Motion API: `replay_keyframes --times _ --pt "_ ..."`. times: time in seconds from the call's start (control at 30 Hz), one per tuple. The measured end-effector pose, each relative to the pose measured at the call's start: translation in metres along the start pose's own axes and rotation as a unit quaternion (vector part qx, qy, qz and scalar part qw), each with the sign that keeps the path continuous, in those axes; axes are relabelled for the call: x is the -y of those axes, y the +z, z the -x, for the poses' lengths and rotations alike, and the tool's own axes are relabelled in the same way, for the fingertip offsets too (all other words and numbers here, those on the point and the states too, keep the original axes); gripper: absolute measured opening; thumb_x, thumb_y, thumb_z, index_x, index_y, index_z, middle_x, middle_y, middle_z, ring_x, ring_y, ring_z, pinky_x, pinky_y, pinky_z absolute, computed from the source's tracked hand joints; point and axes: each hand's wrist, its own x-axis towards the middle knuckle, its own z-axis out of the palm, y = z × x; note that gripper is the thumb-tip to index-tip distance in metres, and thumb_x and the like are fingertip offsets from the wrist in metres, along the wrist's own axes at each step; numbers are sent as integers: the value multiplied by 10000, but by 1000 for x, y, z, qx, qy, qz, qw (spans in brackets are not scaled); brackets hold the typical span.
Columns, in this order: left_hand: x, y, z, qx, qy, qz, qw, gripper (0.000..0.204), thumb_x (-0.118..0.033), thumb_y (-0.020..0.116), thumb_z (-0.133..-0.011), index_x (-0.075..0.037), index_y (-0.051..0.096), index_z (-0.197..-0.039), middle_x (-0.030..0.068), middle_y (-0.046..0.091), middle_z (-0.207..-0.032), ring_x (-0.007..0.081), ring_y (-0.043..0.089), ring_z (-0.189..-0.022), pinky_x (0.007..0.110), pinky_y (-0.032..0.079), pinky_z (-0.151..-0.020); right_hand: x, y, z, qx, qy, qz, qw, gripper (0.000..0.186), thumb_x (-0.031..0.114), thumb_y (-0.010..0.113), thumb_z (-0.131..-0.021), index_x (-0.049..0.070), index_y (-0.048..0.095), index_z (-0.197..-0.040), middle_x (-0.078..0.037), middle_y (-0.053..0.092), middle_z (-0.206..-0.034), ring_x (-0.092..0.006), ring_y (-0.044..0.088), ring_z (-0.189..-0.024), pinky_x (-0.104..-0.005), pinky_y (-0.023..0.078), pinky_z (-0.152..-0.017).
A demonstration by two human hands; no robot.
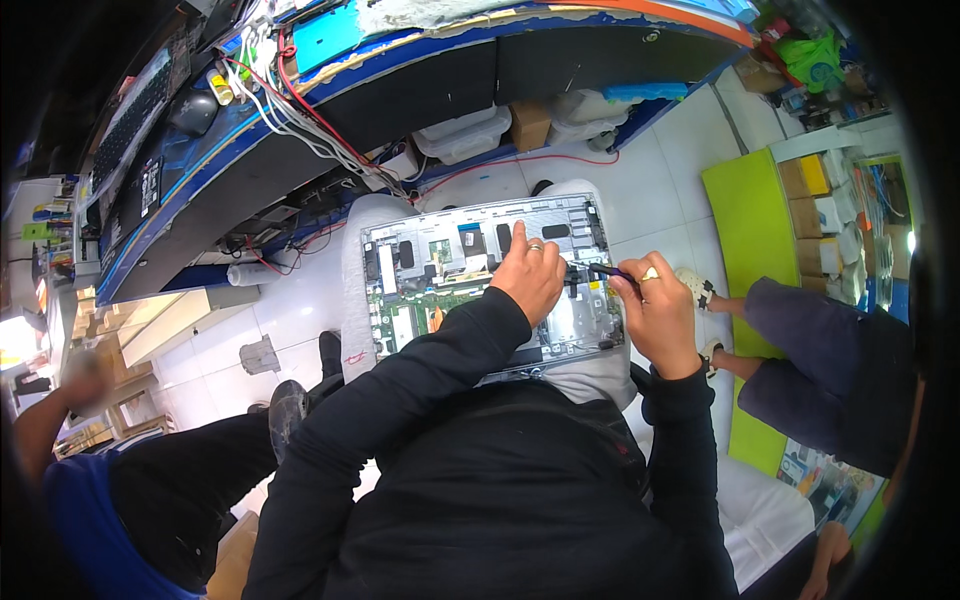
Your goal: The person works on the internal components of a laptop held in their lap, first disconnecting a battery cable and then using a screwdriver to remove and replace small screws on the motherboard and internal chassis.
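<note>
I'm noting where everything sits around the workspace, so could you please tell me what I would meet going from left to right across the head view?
Black mouse, gray patch on the floor, left edge of the opened laptop, left hand, exposed end of the slim dark tool, right hand, lime-green bench.

I have the left arm (pixel 420 370) slanting across to the right, left hand (pixel 532 280) palm down, index finger (pixel 518 240) outstretched. My right arm (pixel 682 440) is steeper — right hand (pixel 660 308) pinched, fingers curled.
</note>
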Motion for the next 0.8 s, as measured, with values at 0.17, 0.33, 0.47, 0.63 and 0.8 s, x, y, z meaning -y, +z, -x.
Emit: replay_keyframes --times 0.17,0.33,0.47,0.63,0.8 --pt "-3 1 1 -14 21 -32 999 183 -212 607 -978 -62 708 -1011 95 613 -948 293 683 -991 651 420 -1172 0 -1 0 5 3 3 1000 110 104 770 -969 29 724 -1035 -105 651 -916 -328 705 -738 -429 550 -650" --pt "-4 2 -2 -7 36 -55 998 187 -227 606 -986 -74 707 -1027 88 612 -944 289 682 -962 676 430 -1152 -2 1 0 3 -1 -7 1000 111 110 771 -971 30 727 -1035 -103 650 -923 -331 707 -755 -432 553 -660" --pt "-7 8 -1 -2 26 -54 998 197 -236 605 -988 -71 707 -1023 94 608 -938 298 685 -958 691 429 -1142 -3 1 0 -3 0 -8 1000 109 107 770 -970 31 730 -1037 -103 652 -926 -332 709 -763 -434 555 -666" --pt "1 6 -3 23 18 -21 999 215 -238 596 -986 -52 702 -1015 111 596 -923 312 685 -943 689 420 -1136 -6 2 0 -8 1 -18 1000 106 104 772 -966 34 730 -1033 -103 658 -926 -332 709 -759 -436 557 -668" --pt "2 8 -4 60 19 -32 998 240 -226 569 -992 -23 697 -1013 118 595 -908 316 678 -859 687 415 -1131 -5 1 -1 -6 4 -17 1000 101 102 774 -963 37 731 -1027 -103 663 -926 -334 710 -749 -436 559 -664"
